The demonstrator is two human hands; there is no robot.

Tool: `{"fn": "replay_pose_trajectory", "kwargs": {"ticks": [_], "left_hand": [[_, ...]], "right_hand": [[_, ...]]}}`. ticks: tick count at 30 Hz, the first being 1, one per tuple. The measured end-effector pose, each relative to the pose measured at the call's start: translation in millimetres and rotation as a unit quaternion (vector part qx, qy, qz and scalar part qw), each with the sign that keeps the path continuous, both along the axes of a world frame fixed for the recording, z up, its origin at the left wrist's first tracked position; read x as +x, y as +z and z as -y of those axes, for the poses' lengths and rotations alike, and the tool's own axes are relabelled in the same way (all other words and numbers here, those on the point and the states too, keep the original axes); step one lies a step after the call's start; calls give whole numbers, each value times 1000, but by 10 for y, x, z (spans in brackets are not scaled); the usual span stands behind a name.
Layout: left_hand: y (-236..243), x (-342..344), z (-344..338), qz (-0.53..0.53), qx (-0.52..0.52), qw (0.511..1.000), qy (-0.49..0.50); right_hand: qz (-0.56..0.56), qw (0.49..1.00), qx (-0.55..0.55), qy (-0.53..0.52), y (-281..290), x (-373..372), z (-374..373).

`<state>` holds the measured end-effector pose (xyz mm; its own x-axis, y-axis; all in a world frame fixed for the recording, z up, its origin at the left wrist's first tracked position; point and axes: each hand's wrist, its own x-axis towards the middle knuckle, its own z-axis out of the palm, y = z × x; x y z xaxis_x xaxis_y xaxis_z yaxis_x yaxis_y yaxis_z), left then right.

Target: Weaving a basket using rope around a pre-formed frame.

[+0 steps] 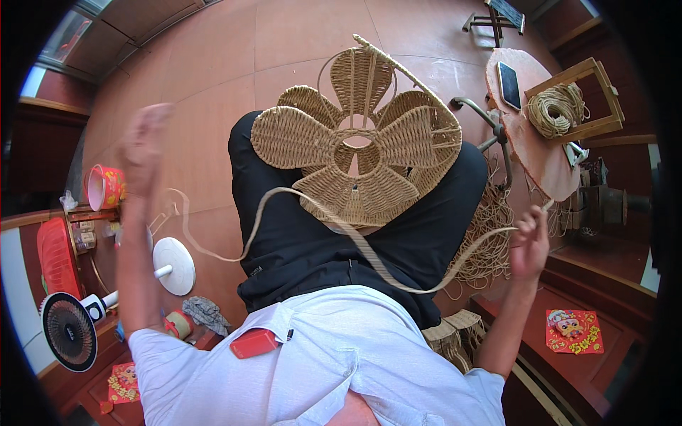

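A woven, flower-shaped cord piece with several petals round a central ring rests on my lap, between my knees. One long stiff edge slants along its upper right side. Out to the right, my right hand is closed on a pale cord. That cord sags across my thighs in loose waves and trails off to the left. My left hand is raised at the far left, away from the woven piece. Motion blurs its fingers, so whether it holds anything is unclear.
At the right, a wooden slab table bears a phone and a wooden frame with a coil of cord. Tangled cord lies below it. On the left are a fan, a white round base and a red bucket.
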<state>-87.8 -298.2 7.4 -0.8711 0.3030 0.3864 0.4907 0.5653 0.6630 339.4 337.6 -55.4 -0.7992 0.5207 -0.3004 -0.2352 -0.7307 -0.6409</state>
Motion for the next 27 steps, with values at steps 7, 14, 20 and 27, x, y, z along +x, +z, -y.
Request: {"fn": "replay_pose_trajectory", "kwargs": {"ticks": [7,14,20,27], "left_hand": [[36,1676,-2302,373,144,848,-349],[45,1578,-2113,473,244,811,-244],[-75,1107,-1847,70,21,994,-78],[-275,389,-1990,-175,-283,942,-39]], "right_hand": [[35,909,260,325,433,-1282,2206],[47,887,214,406,-202,-1474,2964],[44,842,438,311,-44,-1670,2934],[3,617,785,55,277,-2522,2501]]}}
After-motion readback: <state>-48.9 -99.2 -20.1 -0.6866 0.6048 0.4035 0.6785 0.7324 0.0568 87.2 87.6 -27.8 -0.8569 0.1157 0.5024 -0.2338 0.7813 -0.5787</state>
